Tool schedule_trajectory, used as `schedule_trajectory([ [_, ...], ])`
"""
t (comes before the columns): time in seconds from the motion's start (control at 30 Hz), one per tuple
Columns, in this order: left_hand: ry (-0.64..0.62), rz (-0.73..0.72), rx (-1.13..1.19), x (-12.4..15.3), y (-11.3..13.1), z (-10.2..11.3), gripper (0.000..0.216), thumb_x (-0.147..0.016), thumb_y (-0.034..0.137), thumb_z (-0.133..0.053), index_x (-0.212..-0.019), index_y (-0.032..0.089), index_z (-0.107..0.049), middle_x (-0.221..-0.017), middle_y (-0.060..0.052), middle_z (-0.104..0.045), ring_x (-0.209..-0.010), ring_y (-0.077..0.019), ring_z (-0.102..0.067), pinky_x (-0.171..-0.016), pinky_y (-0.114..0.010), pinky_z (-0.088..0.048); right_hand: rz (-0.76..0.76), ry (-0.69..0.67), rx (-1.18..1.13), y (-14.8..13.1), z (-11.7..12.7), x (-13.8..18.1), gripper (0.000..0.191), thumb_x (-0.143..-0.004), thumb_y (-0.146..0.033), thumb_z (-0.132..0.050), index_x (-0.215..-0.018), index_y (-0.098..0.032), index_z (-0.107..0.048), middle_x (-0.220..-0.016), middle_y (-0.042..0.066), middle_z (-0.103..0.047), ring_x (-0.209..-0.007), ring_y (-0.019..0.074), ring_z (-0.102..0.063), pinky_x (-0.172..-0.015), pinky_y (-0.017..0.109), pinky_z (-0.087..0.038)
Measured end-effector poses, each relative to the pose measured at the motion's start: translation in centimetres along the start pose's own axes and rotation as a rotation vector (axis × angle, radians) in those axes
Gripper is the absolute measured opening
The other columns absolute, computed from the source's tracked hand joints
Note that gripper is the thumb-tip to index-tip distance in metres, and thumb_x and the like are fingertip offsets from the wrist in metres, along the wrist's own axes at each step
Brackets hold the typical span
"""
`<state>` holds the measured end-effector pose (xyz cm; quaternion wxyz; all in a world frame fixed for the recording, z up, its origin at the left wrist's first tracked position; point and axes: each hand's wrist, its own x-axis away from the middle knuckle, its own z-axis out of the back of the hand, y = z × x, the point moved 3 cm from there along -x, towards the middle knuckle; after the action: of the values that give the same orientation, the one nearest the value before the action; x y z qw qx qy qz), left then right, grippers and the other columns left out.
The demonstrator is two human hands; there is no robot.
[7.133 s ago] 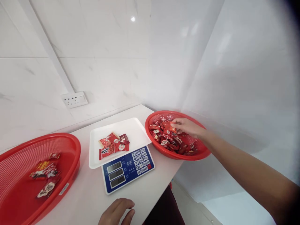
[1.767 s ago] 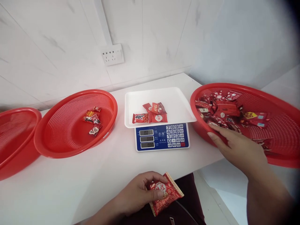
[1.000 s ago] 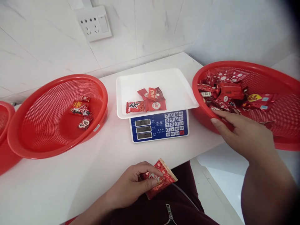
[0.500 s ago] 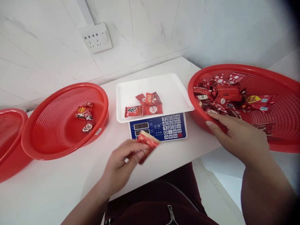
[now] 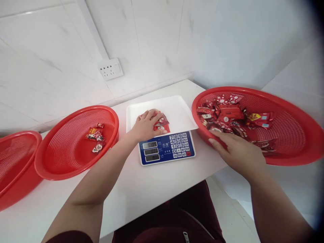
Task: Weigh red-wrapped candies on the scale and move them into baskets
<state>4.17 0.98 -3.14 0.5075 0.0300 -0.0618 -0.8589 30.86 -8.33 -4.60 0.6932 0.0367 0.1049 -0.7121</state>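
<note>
The left hand (image 5: 147,126) lies palm down, fingers spread, over red packets (image 5: 162,128) in the white tray (image 5: 174,108) atop the blue-panelled scale (image 5: 165,148); the right hand (image 5: 239,153) pinches the near rim of the right basket (image 5: 291,135), where many wrapped snacks (image 5: 230,113) are heaped; left of the scale, the middle basket (image 5: 68,145) stands on the white surface (image 5: 141,192).

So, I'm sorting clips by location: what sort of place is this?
Perhaps a shop's weighing corner: there's a digital scale, with wrapped snacks in red baskets on either side.
</note>
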Motion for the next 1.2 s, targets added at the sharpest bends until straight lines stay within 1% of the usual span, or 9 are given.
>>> schedule_trajectory([
  [0.17, 0.028, -0.037, -0.138, -1.6, 0.6, 0.6, 0.064, -0.08, 0.069, -0.033, -0.132, 0.032, -0.043, -0.14, -0.009, -0.037, -0.118, -0.0342, -0.038, -0.089, -0.05, -0.041, 0.036, 0.019, -0.024, 0.2, -0.2, -0.1, 0.045, -0.091, -0.047, -0.034, -0.121, -0.024, -0.059, -0.125, 0.005, -0.061, -0.108, 0.0281, -0.06, -0.065, 0.038, -0.055],
  [0.43, -0.054, -0.017, -0.116, -3.3, 0.1, 1.4, 0.07, -0.073, 0.073, -0.04, -0.128, 0.03, -0.047, -0.124, -0.013, -0.046, -0.107, -0.0345, -0.044, -0.077, -0.044, -0.045, 0.007, 0.002, -0.025, -0.1, -0.1, -0.1, 0.044, -0.091, -0.045, -0.035, -0.121, -0.024, -0.058, -0.124, 0.005, -0.061, -0.107, 0.0288, -0.06, -0.069, 0.04, -0.055],
  [0.6, -0.064, -0.023, 0.005, -4.4, -0.2, 1.9, 0.044, -0.078, 0.054, -0.048, -0.108, 0.024, -0.061, -0.109, -0.011, -0.052, -0.087, -0.0253, -0.056, -0.072, -0.039, -0.046, 0.003, 0.001, -0.027, 0.0, -0.2, 0.0, 0.044, -0.091, -0.046, -0.035, -0.122, -0.025, -0.058, -0.126, 0.004, -0.06, -0.11, 0.0287, -0.059, -0.069, 0.04, -0.055],
  [0.73, 0.044, 0.005, 0.167, -4.3, -0.8, 2.3, 0.029, -0.074, 0.036, -0.057, -0.097, 0.021, -0.064, -0.097, -0.008, -0.057, -0.076, -0.0206, -0.058, -0.071, -0.035, -0.046, 0.033, 0.022, -0.049, 0.2, -0.3, -0.1, 0.044, -0.09, -0.047, -0.035, -0.121, -0.024, -0.059, -0.126, 0.004, -0.06, -0.11, 0.0283, -0.058, -0.068, 0.04, -0.054],
  [0.87, 0.257, 0.122, 0.389, -3.3, -2.8, 3.2, 0.024, -0.074, 0.032, -0.057, -0.094, 0.019, -0.062, -0.088, -0.007, -0.061, -0.072, -0.018, -0.058, -0.07, -0.032, -0.047, 0.049, 0.042, -0.091, 0.4, -0.3, -0.3, 0.046, -0.089, -0.049, -0.037, -0.121, -0.024, -0.058, -0.125, 0.006, -0.061, -0.108, 0.0282, -0.059, -0.069, 0.041, -0.053],
  [0.97, 0.431, 0.257, 0.562, -2.0, -4.6, 4.1, 0.032, -0.082, 0.039, -0.047, -0.103, 0.017, -0.054, -0.081, -0.006, -0.063, -0.063, -0.0154, -0.059, -0.061, -0.029, -0.049, 0.06, 0.031, -0.151, 0.5, -0.1, -0.3, 0.049, -0.088, -0.052, -0.038, -0.127, -0.025, -0.053, -0.127, 0.005, -0.059, -0.11, 0.0282, -0.057, -0.072, 0.041, -0.053],
  [1.03, 0.54, 0.327, 0.734, -0.6, -5.2, 4.5, 0.035, -0.085, 0.045, -0.04, -0.103, 0.016, -0.05, -0.075, -0.005, -0.063, -0.054, -0.0127, -0.057, -0.051, -0.025, -0.048, 0.063, 0.098, -0.208, 0.5, 0.3, -0.1, 0.049, -0.088, -0.05, -0.04, -0.128, -0.024, -0.052, -0.127, 0.007, -0.058, -0.114, 0.0277, -0.055, -0.078, 0.042, -0.052],
  [1.13, 0.628, 0.378, 1.331, 2.6, -5.0, 4.3, 0.032, -0.081, 0.048, -0.047, -0.079, 0.016, -0.053, -0.053, 0.0, -0.057, -0.039, -0.0085, -0.049, -0.037, -0.018, -0.039, 0.081, 0.351, -0.292, 0.1, 1.1, 0.9, 0.041, -0.089, -0.041, -0.044, -0.121, -0.02, -0.057, -0.122, 0.009, -0.061, -0.115, 0.0254, -0.053, -0.091, 0.042, -0.046],
  [1.2, 0.583, 0.378, 1.727, 5.3, -4.0, 3.6, 0.034, -0.078, 0.048, -0.054, -0.066, 0.016, -0.051, -0.044, 0.001, -0.052, -0.033, -0.0057, -0.043, -0.03, -0.014, -0.033, 0.139, 0.488, -0.35, -0.5, 1.2, 1.9, 0.033, -0.089, -0.035, -0.047, -0.114, -0.019, -0.06, -0.113, 0.009, -0.065, -0.108, 0.0228, -0.057, -0.094, 0.04, -0.044],
])
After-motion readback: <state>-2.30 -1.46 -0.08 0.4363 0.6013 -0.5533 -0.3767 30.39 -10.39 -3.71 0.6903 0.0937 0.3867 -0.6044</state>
